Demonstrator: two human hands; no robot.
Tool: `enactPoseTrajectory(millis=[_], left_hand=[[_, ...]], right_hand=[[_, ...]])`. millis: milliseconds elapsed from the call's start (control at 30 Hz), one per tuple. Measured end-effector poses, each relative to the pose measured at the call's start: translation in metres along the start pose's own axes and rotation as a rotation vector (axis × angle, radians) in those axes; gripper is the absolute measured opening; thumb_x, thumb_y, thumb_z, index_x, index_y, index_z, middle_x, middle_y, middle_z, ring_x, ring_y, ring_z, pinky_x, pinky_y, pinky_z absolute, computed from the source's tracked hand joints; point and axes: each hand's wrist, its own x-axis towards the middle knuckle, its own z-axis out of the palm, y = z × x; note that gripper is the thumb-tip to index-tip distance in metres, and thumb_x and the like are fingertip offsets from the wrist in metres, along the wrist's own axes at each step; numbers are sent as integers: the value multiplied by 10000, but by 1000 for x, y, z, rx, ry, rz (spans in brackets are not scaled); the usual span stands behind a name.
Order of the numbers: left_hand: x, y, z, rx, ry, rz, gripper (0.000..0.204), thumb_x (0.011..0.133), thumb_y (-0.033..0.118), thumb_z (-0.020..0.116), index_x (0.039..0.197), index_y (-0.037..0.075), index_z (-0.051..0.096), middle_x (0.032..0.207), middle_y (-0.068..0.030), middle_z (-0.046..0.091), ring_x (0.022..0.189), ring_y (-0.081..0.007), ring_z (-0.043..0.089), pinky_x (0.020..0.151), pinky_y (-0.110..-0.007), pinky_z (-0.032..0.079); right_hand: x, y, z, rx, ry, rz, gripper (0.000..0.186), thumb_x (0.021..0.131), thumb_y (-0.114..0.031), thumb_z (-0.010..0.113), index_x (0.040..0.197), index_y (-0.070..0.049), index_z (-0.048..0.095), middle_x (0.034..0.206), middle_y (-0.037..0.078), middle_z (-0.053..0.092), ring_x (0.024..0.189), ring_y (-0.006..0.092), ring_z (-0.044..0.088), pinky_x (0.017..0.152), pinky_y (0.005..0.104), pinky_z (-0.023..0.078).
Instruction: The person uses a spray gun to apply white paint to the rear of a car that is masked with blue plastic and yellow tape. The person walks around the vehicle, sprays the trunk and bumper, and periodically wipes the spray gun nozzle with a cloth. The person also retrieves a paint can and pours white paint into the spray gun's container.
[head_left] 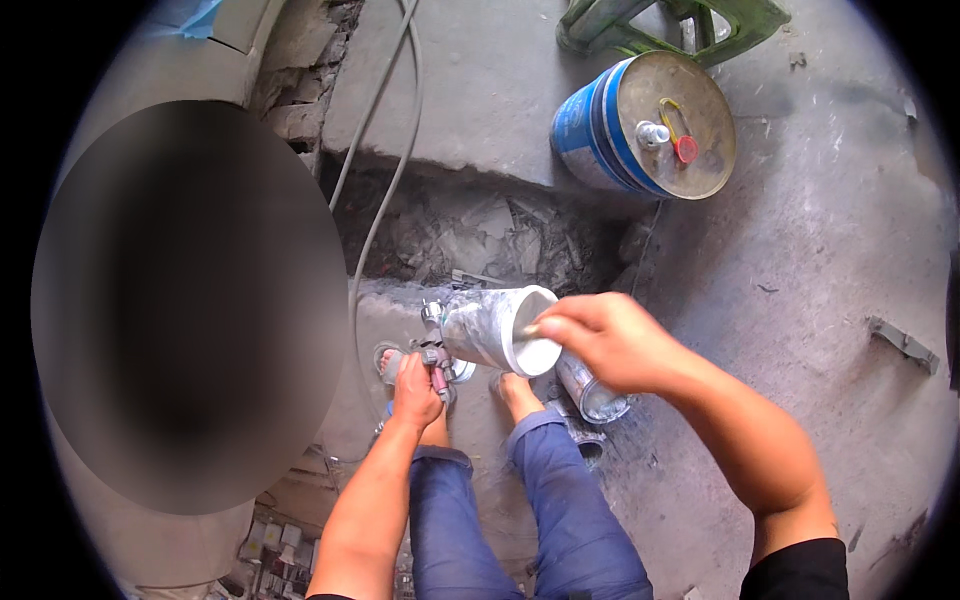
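A white-rimmed tub (485,328), its sides smeared grey, is tilted with its mouth toward the right. Directly left of it, my left hand (413,392) is closed around a spray gun (438,372) with metal fittings and a pinkish body. The gun sits against the tub's base, but whether the two are joined I cannot tell. At the tub's mouth, my right hand (610,335) is pinched, its fingertips over the opening. A small pale thing shows at those fingertips, too blurred to name.
Below the tub's mouth lies another smeared can (598,392). A blue drum (590,125), carrying a white bottle and a red cap, stands far right by a green stool (670,25). Grey hose (372,220) runs down past a rubble-filled trench (490,230). A dark blur hides the left side.
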Motion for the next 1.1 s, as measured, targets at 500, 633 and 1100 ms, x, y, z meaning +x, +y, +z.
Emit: enactPoseTrajectory(millis=[500, 633, 1100], left_hand=[[8, -2, 2, -101, -199, -97, 247, 788, 43, 502, 1027, 60, 560, 926, -177, 587, 880, -401, 530, 761, -471, 425], [9, 0, -1, -59, -263, -69, 210, 794, 74, 513, 997, 39, 557, 862, -178, 593, 831, -377, 561, 737, -443, 440], [18, 15, 4, -161, -460, -237, 165, 792, 156, 552, 908, 39, 550, 845, -186, 623, 818, -383, 580, 701, -448, 439]], right_hand=[[-24, -37, -58, -326, 17, -310, 150, 815, -160, 624, 803, -10, 630, 688, 178, 604, 682, 357, 610, 619, 428, 481], [-30, -10, -72, -656, 58, -373, 124, 817, -160, 606, 817, -39, 636, 670, 158, 577, 667, 344, 593, 593, 437, 468], [-14, -14, -76, -435, -87, -453, 169, 806, -99, 636, 960, -34, 661, 768, 133, 608, 713, 294, 593, 620, 391, 467]])
